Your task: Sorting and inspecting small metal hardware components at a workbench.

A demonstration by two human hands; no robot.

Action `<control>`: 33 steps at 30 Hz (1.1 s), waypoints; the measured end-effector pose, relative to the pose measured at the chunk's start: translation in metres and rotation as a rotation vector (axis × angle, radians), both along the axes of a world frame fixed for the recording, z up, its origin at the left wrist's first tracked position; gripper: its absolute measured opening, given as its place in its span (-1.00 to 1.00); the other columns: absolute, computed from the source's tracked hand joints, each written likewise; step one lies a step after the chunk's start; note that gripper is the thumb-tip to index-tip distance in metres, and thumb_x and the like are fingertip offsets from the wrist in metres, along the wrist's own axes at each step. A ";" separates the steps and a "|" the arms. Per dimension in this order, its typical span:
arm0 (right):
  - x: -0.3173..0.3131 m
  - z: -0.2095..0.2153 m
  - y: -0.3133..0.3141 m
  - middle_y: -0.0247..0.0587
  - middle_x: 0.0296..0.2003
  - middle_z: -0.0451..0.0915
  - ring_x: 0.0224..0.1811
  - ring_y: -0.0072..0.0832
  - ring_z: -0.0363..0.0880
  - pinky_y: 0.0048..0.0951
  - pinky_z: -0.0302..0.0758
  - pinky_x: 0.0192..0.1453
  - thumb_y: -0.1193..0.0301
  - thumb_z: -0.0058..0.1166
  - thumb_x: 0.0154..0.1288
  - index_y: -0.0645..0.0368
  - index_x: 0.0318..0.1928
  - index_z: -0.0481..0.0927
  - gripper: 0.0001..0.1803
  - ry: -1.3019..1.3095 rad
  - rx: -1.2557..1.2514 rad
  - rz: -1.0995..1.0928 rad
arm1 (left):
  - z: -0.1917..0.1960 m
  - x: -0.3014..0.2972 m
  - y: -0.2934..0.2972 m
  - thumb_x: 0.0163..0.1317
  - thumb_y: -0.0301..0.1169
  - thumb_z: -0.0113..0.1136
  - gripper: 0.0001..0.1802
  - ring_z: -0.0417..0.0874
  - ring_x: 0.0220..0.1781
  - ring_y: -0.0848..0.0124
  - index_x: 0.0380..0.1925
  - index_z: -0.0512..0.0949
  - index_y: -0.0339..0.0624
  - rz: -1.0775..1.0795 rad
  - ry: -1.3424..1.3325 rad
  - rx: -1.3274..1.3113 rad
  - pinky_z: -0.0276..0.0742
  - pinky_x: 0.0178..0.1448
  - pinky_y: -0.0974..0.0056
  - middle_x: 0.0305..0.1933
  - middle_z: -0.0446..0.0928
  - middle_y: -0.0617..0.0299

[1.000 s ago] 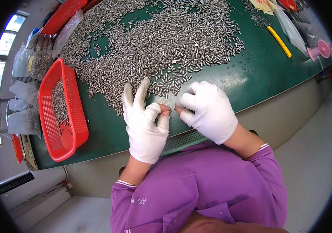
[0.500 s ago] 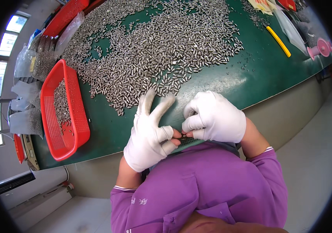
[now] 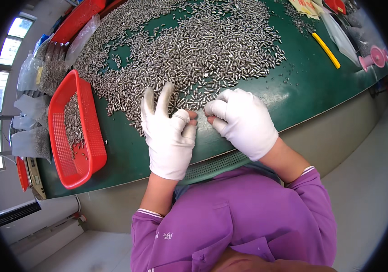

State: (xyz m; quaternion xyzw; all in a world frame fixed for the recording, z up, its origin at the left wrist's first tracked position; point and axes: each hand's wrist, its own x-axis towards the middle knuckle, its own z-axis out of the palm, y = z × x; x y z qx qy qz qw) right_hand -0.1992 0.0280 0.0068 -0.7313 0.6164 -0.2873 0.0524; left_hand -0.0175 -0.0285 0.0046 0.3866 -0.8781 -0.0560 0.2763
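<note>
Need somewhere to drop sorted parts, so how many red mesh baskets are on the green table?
1 for sure: the red basket on the green table, beside the left hand, partly filled with small metal pieces. Other red things at the far edge may be baskets; too cut off to tell.

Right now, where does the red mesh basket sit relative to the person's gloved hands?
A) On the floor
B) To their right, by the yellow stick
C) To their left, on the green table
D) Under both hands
C: the red mesh basket lies on the green table, left of the left hand and right hand.
</note>
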 end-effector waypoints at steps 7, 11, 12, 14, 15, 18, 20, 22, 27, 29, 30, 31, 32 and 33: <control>-0.003 0.002 0.007 -0.31 -0.29 0.59 -0.22 -0.24 0.58 -0.20 0.54 -0.11 0.35 0.25 0.18 -0.02 -0.33 0.67 -0.94 -0.104 0.055 0.106 | 0.004 0.012 0.015 -0.09 -0.52 0.48 -0.76 0.21 0.53 -0.31 -0.39 0.65 -0.06 -0.011 0.065 0.207 0.26 0.51 -0.18 0.45 0.39 0.01; -0.002 0.001 0.009 -0.32 -0.30 0.60 -0.23 -0.22 0.58 -0.18 0.55 -0.11 0.36 0.27 0.15 -0.03 -0.32 0.69 -0.93 -0.158 0.026 0.161 | 0.007 0.010 0.019 -0.10 -0.51 0.49 -0.73 0.20 0.53 -0.33 -0.36 0.65 -0.07 -0.033 0.051 0.179 0.26 0.50 -0.21 0.46 0.37 -0.02; -0.003 0.000 0.009 -0.32 -0.31 0.59 -0.23 -0.22 0.58 -0.18 0.55 -0.12 0.36 0.28 0.15 -0.02 -0.31 0.70 -0.92 -0.159 0.019 0.165 | 0.006 0.009 0.018 -0.09 -0.49 0.51 -0.73 0.19 0.51 -0.37 -0.35 0.64 -0.07 -0.039 0.067 0.194 0.23 0.49 -0.27 0.47 0.35 -0.04; -0.004 -0.001 0.009 -0.33 -0.31 0.59 -0.22 -0.22 0.58 -0.18 0.55 -0.12 0.35 0.29 0.15 -0.02 -0.31 0.69 -0.92 -0.166 0.015 0.149 | 0.001 0.008 0.017 -0.08 -0.49 0.50 -0.75 0.19 0.51 -0.38 -0.36 0.63 -0.08 -0.010 0.077 0.163 0.23 0.49 -0.29 0.47 0.34 -0.05; -0.003 -0.001 0.008 -0.33 -0.31 0.59 -0.22 -0.23 0.58 -0.18 0.55 -0.13 0.33 0.30 0.14 -0.02 -0.32 0.69 -0.91 -0.175 0.010 0.140 | 0.000 0.009 0.018 -0.06 -0.48 0.49 -0.76 0.18 0.51 -0.38 -0.38 0.62 -0.08 0.025 0.084 0.129 0.22 0.49 -0.30 0.46 0.34 -0.07; 0.004 0.003 0.010 -0.32 -0.30 0.59 -0.21 -0.23 0.58 -0.18 0.54 -0.13 0.31 0.31 0.12 -0.01 -0.34 0.68 -0.89 -0.173 0.004 0.048 | 0.002 0.006 0.019 -0.03 -0.47 0.46 -0.80 0.17 0.51 -0.39 -0.41 0.60 -0.10 0.061 0.060 0.143 0.20 0.50 -0.32 0.45 0.35 -0.08; 0.010 0.003 0.010 -0.32 -0.30 0.59 -0.21 -0.24 0.58 -0.19 0.54 -0.13 0.30 0.31 0.12 -0.01 -0.35 0.67 -0.89 -0.143 0.005 0.028 | 0.003 0.005 0.020 -0.03 -0.46 0.46 -0.81 0.17 0.51 -0.38 -0.42 0.61 -0.10 0.069 0.036 0.153 0.19 0.51 -0.32 0.45 0.35 -0.08; 0.012 0.003 0.009 -0.31 -0.31 0.59 -0.21 -0.24 0.58 -0.19 0.54 -0.13 0.30 0.32 0.12 -0.01 -0.37 0.67 -0.88 -0.113 0.005 0.008 | 0.004 0.003 0.019 -0.03 -0.45 0.45 -0.83 0.16 0.51 -0.38 -0.44 0.62 -0.12 0.052 0.025 0.162 0.16 0.53 -0.31 0.44 0.36 -0.07; 0.013 0.003 0.011 -0.32 -0.31 0.58 -0.20 -0.25 0.56 -0.19 0.52 -0.12 0.29 0.33 0.10 -0.02 -0.37 0.67 -0.87 -0.107 0.003 0.005 | 0.006 0.005 0.019 -0.05 -0.50 0.44 -0.80 0.22 0.54 -0.30 -0.40 0.63 -0.10 0.042 0.002 0.150 0.27 0.51 -0.17 0.46 0.39 0.01; 0.013 0.003 0.013 -0.31 -0.31 0.58 -0.20 -0.24 0.57 -0.19 0.53 -0.12 0.29 0.33 0.10 -0.02 -0.36 0.67 -0.87 -0.112 0.002 0.006 | 0.006 0.005 0.019 -0.06 -0.51 0.44 -0.80 0.22 0.54 -0.29 -0.40 0.62 -0.09 0.034 0.010 0.159 0.27 0.51 -0.17 0.46 0.40 0.02; 0.013 0.003 0.013 -0.31 -0.30 0.58 -0.20 -0.24 0.57 -0.18 0.53 -0.11 0.29 0.34 0.09 -0.02 -0.36 0.67 -0.86 -0.118 0.000 0.005 | 0.006 0.006 0.019 -0.06 -0.48 0.45 -0.82 0.20 0.53 -0.31 -0.44 0.63 -0.10 0.019 0.041 0.192 0.19 0.53 -0.23 0.44 0.39 0.00; 0.012 0.003 0.013 -0.31 -0.30 0.58 -0.20 -0.24 0.57 -0.18 0.53 -0.11 0.29 0.34 0.09 -0.02 -0.36 0.67 -0.86 -0.118 0.000 0.006 | 0.006 0.006 0.019 -0.06 -0.46 0.46 -0.84 0.18 0.52 -0.32 -0.48 0.63 -0.11 0.005 0.073 0.225 0.11 0.56 -0.29 0.43 0.39 -0.01; 0.012 0.003 0.014 -0.31 -0.30 0.58 -0.20 -0.24 0.57 -0.18 0.53 -0.11 0.29 0.34 0.08 -0.01 -0.35 0.67 -0.86 -0.117 0.004 0.006 | 0.005 0.006 0.019 -0.06 -0.46 0.46 -0.84 0.18 0.52 -0.32 -0.48 0.63 -0.11 0.005 0.074 0.225 0.11 0.56 -0.29 0.43 0.39 -0.01; 0.012 0.003 0.014 -0.30 -0.29 0.58 -0.19 -0.23 0.57 -0.17 0.53 -0.11 0.30 0.34 0.08 -0.01 -0.35 0.67 -0.86 -0.117 0.007 0.005 | 0.005 0.006 0.018 -0.07 -0.46 0.47 -0.83 0.17 0.52 -0.32 -0.48 0.63 -0.10 0.003 0.070 0.220 0.11 0.56 -0.29 0.43 0.39 0.00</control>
